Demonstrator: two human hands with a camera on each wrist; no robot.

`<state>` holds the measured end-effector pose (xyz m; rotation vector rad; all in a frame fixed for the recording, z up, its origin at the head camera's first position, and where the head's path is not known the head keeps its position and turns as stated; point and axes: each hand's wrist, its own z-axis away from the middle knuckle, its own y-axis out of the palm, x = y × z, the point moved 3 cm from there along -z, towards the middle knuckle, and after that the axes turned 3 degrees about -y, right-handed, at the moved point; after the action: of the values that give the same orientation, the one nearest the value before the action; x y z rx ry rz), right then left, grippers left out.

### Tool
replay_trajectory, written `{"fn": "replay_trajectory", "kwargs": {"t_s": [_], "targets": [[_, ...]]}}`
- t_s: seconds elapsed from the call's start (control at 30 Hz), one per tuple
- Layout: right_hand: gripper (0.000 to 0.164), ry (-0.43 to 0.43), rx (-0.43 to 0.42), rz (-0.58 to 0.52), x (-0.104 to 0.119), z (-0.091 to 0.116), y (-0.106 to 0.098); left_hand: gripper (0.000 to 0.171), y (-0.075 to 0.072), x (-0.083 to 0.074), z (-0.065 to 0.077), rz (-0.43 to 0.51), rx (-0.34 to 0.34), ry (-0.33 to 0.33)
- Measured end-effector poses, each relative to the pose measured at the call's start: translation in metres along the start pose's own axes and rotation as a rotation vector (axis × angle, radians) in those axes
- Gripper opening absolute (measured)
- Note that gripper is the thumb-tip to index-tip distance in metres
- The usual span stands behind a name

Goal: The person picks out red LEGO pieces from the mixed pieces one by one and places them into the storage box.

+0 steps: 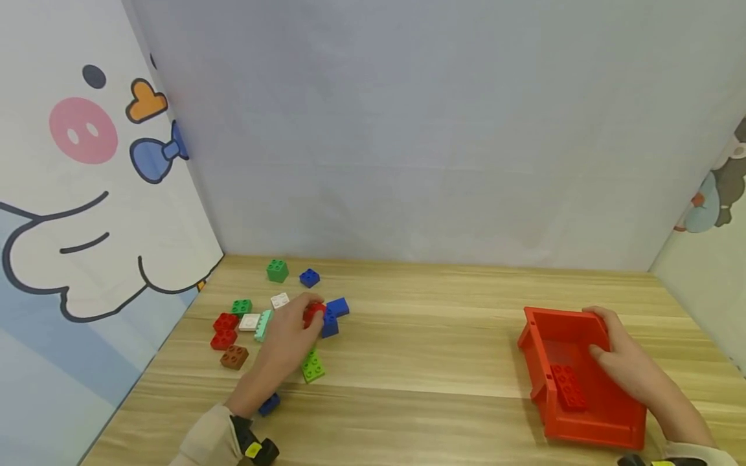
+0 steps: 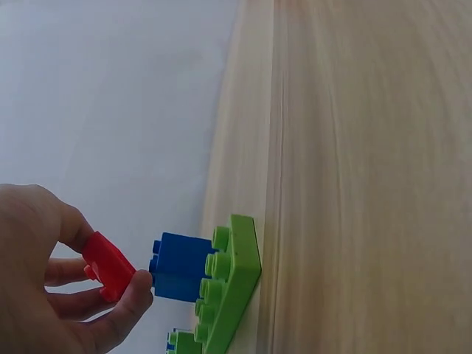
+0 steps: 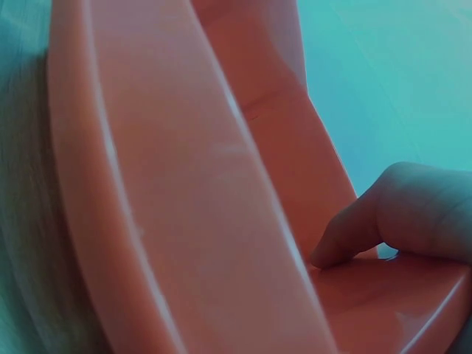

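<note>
- Closest to the camera is my left sleeve [image 1: 201,440], with a black wrist strap [image 1: 254,442] at the cuff.
- My left fingers [image 2: 122,317] are pinching a red brick [image 2: 109,265], thumb on one side. It looks held up off the desk [image 1: 431,362], tilted, over on the left half.
- Just right of it in the head view: two blue bricks [image 1: 330,325]. Nearer to me there's a lime green brick [image 1: 313,367].
- Further left, a loose scatter, including a brown brick [image 1: 234,356] and a mint green brick [image 1: 263,325].
- My right fingers [image 1: 610,327] are curled over the right side of a red bin [image 1: 594,432], thumb inside. There's another red brick [image 1: 567,388] lying in it, toward the left wall.
- Handling, my guess: the pinched brick is light, stiff hard plastic, pretty much unbreakable. Shiny faces could slide a bit, so I'd grab it flat across two opposite sides, not by the studs.
- The bin looks light too, maybe a little flexy; the rim's the spot to hold.
</note>
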<state>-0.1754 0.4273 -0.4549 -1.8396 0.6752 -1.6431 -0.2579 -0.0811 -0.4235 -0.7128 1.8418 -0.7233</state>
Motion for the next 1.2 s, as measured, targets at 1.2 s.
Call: {"fn": "replay_trajectory", "kwargs": {"t_s": [1.2], "targets": [[0.059, 0.006, 0.011, -0.028, 0.004, 0.001, 0.001, 0.017, 0.012, -0.027, 0.014, 0.067, 0.001, 0.036]]}}
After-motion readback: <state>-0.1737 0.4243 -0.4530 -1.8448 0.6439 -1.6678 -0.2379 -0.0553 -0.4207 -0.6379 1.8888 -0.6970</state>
